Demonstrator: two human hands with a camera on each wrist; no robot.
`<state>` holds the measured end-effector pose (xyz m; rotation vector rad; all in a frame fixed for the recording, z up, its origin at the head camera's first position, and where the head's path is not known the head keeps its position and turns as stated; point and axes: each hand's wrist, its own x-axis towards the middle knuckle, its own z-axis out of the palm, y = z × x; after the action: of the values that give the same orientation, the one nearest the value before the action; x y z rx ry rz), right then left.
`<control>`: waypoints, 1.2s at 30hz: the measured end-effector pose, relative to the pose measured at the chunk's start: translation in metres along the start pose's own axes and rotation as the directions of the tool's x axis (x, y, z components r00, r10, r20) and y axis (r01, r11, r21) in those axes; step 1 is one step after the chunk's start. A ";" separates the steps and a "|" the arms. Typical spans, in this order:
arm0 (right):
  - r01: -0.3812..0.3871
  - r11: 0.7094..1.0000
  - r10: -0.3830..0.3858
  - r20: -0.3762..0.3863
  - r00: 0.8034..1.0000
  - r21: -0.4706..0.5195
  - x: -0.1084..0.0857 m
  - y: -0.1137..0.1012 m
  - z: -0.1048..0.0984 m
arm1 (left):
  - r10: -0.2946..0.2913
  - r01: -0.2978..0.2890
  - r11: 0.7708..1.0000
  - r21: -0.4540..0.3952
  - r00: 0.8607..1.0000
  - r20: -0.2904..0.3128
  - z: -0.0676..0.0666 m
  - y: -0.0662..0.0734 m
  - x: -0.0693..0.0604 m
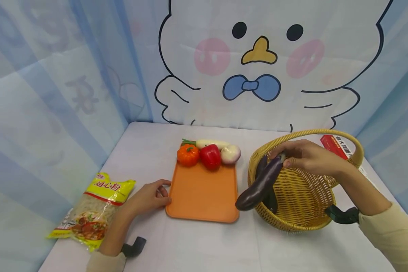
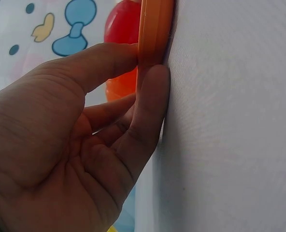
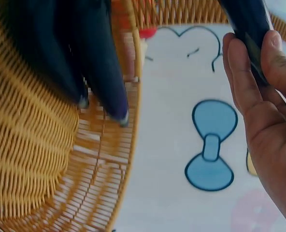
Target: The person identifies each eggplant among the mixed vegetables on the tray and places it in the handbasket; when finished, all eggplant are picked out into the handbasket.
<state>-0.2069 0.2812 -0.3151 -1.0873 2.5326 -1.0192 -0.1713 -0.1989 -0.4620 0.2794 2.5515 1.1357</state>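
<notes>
My right hand point(image 1: 306, 156) pinches a dark purple eggplant point(image 1: 260, 185) near its stem end and holds it tilted over the left rim of the wicker basket point(image 1: 302, 204). In the right wrist view this eggplant point(image 3: 247, 29) lies between thumb and fingers. Two more eggplants point(image 3: 97, 53) are inside the basket. My left hand point(image 1: 151, 196) grips the left edge of an orange tray point(image 1: 204, 194). The left wrist view shows its fingertips point(image 2: 155, 84) against the tray's edge. On the tray's far end are an orange pumpkin point(image 1: 188, 155), a red bell pepper point(image 1: 210, 157), a white-purple round vegetable point(image 1: 231, 154) and a white radish point(image 1: 212, 143).
To the left, a yellow and clear noodle packet point(image 1: 98, 211) lies beside the left forearm. A red and white package point(image 1: 336, 146) is partly hidden behind the basket's arched handle point(image 1: 321, 132). Printed curtain fabric point(image 1: 258, 109) stands behind the white table.
</notes>
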 end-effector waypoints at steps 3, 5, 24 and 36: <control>-0.013 1.000 0.013 0.012 1.000 0.028 0.001 0.007 -0.007 | -0.001 0.001 1.000 -0.001 1.000 0.001 0.000 -0.001 0.001; -0.041 0.998 0.040 0.016 0.999 0.052 0.002 0.011 -0.011 | -0.002 0.002 1.000 -0.003 1.000 0.002 0.000 -0.002 0.001; -0.212 0.977 0.210 0.093 0.973 0.008 0.007 0.032 -0.038 | -0.017 0.018 1.000 -0.021 1.000 0.005 0.003 -0.004 0.001; -0.143 0.979 0.112 0.205 0.972 0.142 0.018 0.051 -0.044 | -0.011 0.011 1.000 -0.018 1.000 0.000 0.003 -0.002 0.000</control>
<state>-0.2668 0.3163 -0.3151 -0.9193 2.2917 -1.0033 -0.1701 -0.1985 -0.4652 0.2611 2.5382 1.1537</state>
